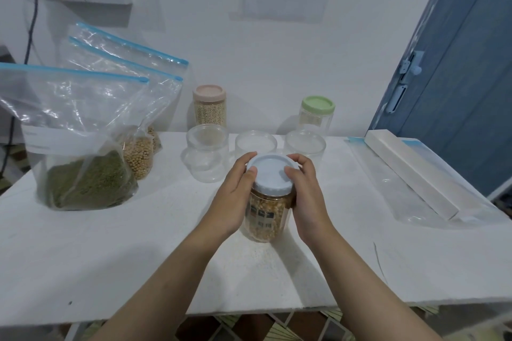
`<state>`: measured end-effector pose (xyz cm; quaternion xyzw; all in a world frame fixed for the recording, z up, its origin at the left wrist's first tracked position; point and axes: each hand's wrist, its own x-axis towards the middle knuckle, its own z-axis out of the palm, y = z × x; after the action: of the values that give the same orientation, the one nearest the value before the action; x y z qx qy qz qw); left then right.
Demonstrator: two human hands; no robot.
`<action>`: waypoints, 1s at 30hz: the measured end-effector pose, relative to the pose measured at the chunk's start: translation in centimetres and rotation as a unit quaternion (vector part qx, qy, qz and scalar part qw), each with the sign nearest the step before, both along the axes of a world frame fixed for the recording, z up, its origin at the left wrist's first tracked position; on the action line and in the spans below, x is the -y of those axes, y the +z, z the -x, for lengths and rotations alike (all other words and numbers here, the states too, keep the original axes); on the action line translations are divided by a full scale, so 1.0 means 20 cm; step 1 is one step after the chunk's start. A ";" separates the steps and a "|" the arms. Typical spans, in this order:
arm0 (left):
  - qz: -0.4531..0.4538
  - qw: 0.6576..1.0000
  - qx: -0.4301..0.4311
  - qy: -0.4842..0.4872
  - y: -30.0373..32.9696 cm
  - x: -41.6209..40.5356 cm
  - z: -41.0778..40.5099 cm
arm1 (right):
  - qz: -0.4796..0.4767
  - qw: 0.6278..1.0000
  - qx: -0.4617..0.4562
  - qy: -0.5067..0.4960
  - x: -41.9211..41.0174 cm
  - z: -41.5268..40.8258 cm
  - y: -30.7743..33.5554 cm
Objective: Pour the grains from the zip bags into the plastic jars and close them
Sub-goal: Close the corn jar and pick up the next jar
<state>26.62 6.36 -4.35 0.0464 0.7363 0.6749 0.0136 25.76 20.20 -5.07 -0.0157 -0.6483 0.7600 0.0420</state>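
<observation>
A clear plastic jar (267, 216) filled with yellow corn kernels stands on the white table (138, 252) in front of me. A pale blue lid (273, 173) sits on top of it. My left hand (235, 196) grips the jar's left side, its fingers curled at the lid's rim. My right hand (306, 194) grips the lid and jar from the right. At the left stand three zip bags: one with green grains (83, 174), one with pale round beans (138, 158), and a third (130, 50) mostly hidden behind them.
Three open clear jars (206, 152) (256, 144) (304, 144) stand behind the held jar. At the wall are a closed pink-lidded jar (209, 105) with grains and a green-lidded jar (317, 113). A flat empty zip bag (388, 191) and a long white box (412, 171) lie at the right.
</observation>
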 end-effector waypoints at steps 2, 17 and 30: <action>-0.007 1.000 0.003 0.011 0.01 -0.01 0.00 | -0.017 1.000 -0.008 0.003 0.01 -0.02 -0.01; -0.048 0.988 -0.131 0.067 0.29 -0.18 0.09 | -0.066 0.983 -0.144 -0.091 0.01 0.01 0.28; -0.042 0.969 -0.220 0.108 0.69 -0.25 0.58 | -0.056 0.968 -0.223 -0.096 -0.04 0.51 0.67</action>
<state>15.00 11.43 9.53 0.1143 0.6928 0.6761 -0.2233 15.55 21.03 8.29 0.0946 -0.6599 0.6989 0.2590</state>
